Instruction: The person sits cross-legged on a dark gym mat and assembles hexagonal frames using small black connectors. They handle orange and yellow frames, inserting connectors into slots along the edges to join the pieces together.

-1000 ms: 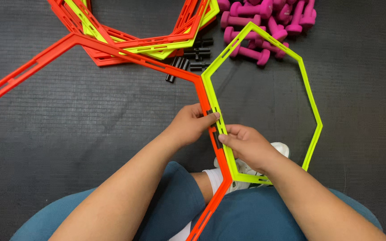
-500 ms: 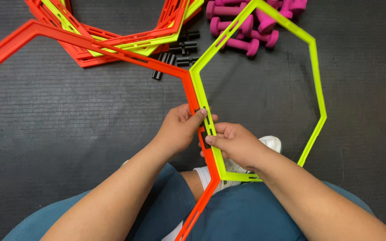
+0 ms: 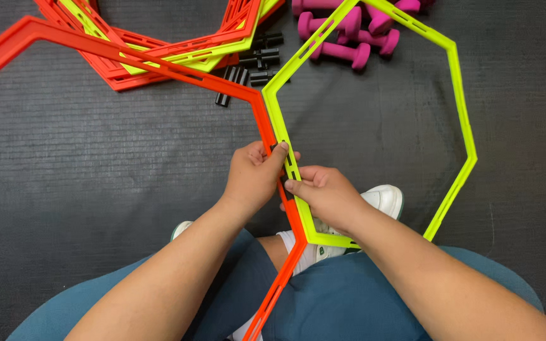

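We hold two hexagon rings edge to edge over lap. Left hand pinches small black clip at seam where orange ring meets yellow-green ring. Right hand closes on yellow-green ring's near side just below, thumb on rail.

Step judged: joining rings with clip. Next move calls for clip squared across both rails, rings kept flush.

Farther on floor: loose black clips, stack of rings, pink dumbbells. No containers visible.
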